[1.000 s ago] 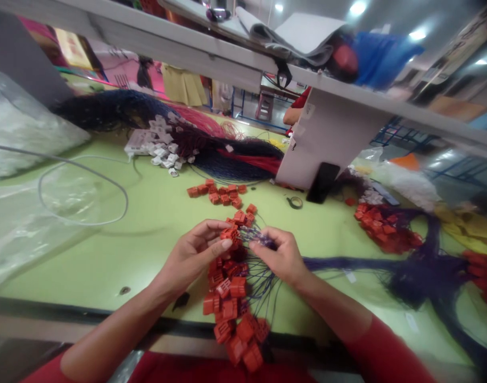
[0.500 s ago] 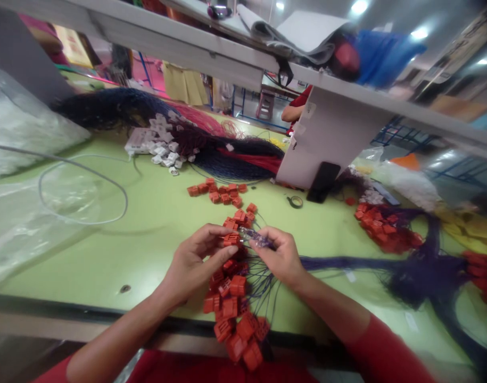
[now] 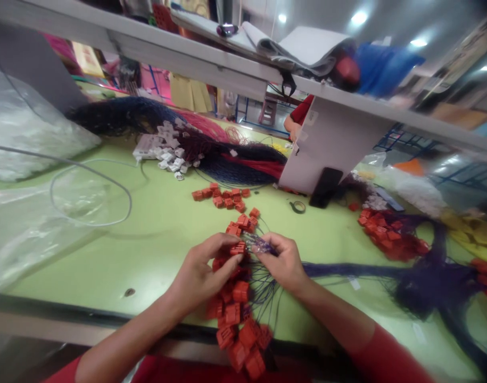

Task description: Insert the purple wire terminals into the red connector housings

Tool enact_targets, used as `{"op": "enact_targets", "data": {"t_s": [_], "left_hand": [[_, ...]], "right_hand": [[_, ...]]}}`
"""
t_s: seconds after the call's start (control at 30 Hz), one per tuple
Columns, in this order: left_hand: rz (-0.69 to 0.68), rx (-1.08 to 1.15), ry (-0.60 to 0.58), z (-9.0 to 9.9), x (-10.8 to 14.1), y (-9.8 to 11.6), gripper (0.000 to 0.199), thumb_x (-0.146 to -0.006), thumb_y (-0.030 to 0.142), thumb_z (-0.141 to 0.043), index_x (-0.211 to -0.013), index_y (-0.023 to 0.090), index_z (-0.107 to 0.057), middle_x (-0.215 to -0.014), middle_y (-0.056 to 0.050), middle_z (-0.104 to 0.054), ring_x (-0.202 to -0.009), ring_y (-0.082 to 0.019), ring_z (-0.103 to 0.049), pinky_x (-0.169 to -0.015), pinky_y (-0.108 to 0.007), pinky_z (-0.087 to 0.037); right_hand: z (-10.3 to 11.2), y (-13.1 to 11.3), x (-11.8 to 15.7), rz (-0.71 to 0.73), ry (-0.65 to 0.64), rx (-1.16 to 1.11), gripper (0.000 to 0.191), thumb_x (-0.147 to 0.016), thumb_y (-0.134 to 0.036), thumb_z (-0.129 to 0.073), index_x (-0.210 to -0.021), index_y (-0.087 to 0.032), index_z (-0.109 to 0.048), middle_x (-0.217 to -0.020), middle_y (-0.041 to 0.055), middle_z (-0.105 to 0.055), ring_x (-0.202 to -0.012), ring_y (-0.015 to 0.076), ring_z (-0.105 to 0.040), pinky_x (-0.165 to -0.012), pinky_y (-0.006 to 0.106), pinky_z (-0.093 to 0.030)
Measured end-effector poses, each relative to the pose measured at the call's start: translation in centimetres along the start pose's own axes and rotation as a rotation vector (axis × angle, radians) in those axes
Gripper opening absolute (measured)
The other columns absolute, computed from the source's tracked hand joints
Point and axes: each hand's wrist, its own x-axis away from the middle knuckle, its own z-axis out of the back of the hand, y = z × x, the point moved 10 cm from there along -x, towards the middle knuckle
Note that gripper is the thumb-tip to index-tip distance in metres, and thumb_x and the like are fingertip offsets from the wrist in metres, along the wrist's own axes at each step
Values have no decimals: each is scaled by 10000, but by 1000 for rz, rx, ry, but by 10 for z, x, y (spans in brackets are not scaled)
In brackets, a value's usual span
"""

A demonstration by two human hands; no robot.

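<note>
Head view, left hand pinching red connector, right hand pinching purple wires, pale sticker blurred

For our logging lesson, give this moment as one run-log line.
left hand: pinching red connector | right hand: holding purple wires | nearby: connector pile

wire tips blurry | co-wkr's arm part-hid by panel | bag cut @ L edge

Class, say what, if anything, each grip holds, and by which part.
The left grip pinches a red connector by opposite sides; the right grip holds purple wires near their tips.
</note>
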Motion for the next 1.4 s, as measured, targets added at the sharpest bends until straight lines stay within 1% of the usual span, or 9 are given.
{"op": "enact_targets", "data": {"t_s": [0.43,0.63,0.73,0.8,0.87,0.93,1.0,1.1,1.4], "left_hand": [[217,262,12,-7,3,-26,259,-817,323,-767,-1012,176,-677,-945,-74,-767,-844,-206,-741,-767,-306,-609],[151,202,19,-9,4,-17,200,-830,296,-752,-983,182,-691,-921,-61,-769,-804,-191,-733,-739,-286,-591],[126,58,12,4,-1,-15,232,-827,354,-761,-979,188,-706,-853,-50,-751,-721,-175,-677,-671,-280,-552],[114,-62,-1,18,-12,-22,254,-835,409,-744,-977,199,-720,-814,-36,-727,-654,-159,-617,-620,-271,-518],[78,-191,14,36,-32,-34,274,-865,441,-688,-1011,211,-722,-853,-39,-716,-637,-155,-584,-604,-274,-502],[-39,-361,51,52,-56,-44,313,-880,408,-626,-1109,209,-703,-1054,-83,-706,-747,-188,-614,-678,-315,-526],[-133,-548,-11,53,-80,-60,364,-876,321,-561,-1203,215,-681,-1208,-117,-654,-927,-244,-633,-831,-387,-539],[-176,-585,-70,52,-106,-84,332,-826,289,-569,-1098,193,-733,-1122,-136,-648,-1040,-299,-614,-954,-439,-502],[-169,-568,-147,37,-125,-113,401,-840,349,-566,-1165,171,-719,-980,-108,-611,-889,-251,-609,-864,-369,-512]], "right_hand": [[-1,4,3,-5,2,16,70,-718,-222,-679,-721,-168,-635,-635,-25,-583,-584,110,-474,-567,218,-422],[-2,5,2,21,-7,44,122,-782,-280,-703,-746,-167,-674,-658,-6,-607,-623,133,-520,-592,237,-442],[9,-12,-3,168,70,38,142,-800,-306,-741,-764,-171,-716,-790,33,-660,-751,162,-580,-709,271,-480],[19,-16,-7,197,149,-4,183,-799,-336,-766,-739,-172,-710,-815,40,-665,-760,159,-578,-718,275,-473],[23,-6,-12,92,168,-62,276,-820,-406,-758,-701,-171,-676,-717,21,-640,-636,127,-523,-609,257,-429],[17,7,-14,-23,110,-108,351,-846,-474,-726,-695,-167,-648,-630,-1,-608,-532,96,-446,-526,242,-365],[8,12,-15,-66,40,-133,374,-856,-508,-704,-728,-161,-647,-626,-2,-614,-503,81,-423,-506,232,-344],[4,17,-14,-94,4,-151,354,-849,-505,-706,-797,-160,-645,-642,-7,-627,-507,77,-435,-505,216,-346],[8,26,-13,-179,67,-199,415,-729,-530,-801,-753,-165,-606,-586,-58,-521,-463,48,-336,-431,205,-233]]}}
